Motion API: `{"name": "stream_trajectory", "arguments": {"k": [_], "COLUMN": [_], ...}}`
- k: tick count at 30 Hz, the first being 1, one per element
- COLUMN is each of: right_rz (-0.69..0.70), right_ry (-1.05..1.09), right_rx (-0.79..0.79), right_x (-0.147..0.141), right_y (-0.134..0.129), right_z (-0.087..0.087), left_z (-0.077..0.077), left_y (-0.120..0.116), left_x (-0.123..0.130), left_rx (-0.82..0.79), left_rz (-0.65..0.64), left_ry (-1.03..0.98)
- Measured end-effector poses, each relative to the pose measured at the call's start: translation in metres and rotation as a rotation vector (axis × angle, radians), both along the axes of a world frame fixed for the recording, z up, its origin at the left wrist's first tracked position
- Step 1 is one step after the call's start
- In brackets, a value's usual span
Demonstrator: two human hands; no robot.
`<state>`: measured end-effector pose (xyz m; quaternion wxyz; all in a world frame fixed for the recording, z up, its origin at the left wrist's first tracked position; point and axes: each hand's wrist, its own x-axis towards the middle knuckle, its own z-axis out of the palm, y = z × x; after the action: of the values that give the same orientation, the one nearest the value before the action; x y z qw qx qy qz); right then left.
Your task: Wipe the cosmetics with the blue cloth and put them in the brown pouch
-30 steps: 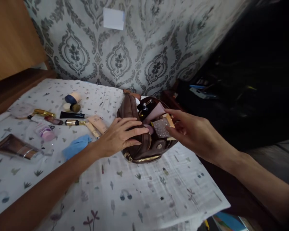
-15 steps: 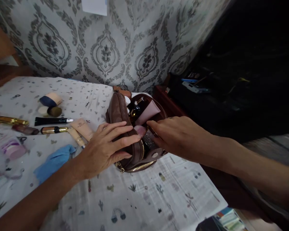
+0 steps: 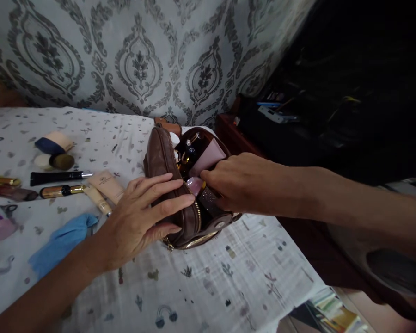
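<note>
A brown leather cosmetic bag (image 3: 162, 155) stands unzipped on the bed or table cover. My left hand (image 3: 143, 212) lies on its near left side, fingers spread over the zipper edge. From the right, my right hand (image 3: 237, 185) reaches into the opening, its fingers closed around the right end of a dark glittery case (image 3: 209, 200); the fingertips are partly hidden. Inside the bag are a pale pink tube (image 3: 210, 157), a shiny pink rounded item (image 3: 194, 186) and a dark bottle (image 3: 190, 152).
To the left lie a beige tube (image 3: 107, 185), a black tube (image 3: 57, 177), a makeup brush (image 3: 63, 161), a navy-and-beige item (image 3: 53, 143) and a crumpled blue cloth (image 3: 62, 243). A patterned curtain (image 3: 138, 60) hangs behind. The white patterned cover (image 3: 194, 286) ends at the right.
The view has shifted, so everything sits a little further left. My right hand has worked slightly over the glittery case, which looks darker now. My left hand stays on the bag.
</note>
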<state>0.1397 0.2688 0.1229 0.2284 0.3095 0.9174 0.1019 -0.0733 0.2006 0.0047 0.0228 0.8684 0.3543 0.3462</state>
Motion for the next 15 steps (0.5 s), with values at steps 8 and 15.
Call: {"name": "stream_trajectory", "arguments": {"k": [8, 15], "right_rz": [-0.074, -0.018], "right_ry": [0.08, 0.198], "right_rx": [0.103, 0.064], "right_x": [0.008, 0.031], "right_y": [-0.007, -0.005], "right_z": [0.002, -0.004], "left_z": [0.004, 0.007], "left_y": [-0.002, -0.008], "left_x": [-0.002, -0.002], "left_rx": [-0.027, -0.056], "left_rz": [-0.028, -0.015], "left_ry": [-0.004, -0.004]}}
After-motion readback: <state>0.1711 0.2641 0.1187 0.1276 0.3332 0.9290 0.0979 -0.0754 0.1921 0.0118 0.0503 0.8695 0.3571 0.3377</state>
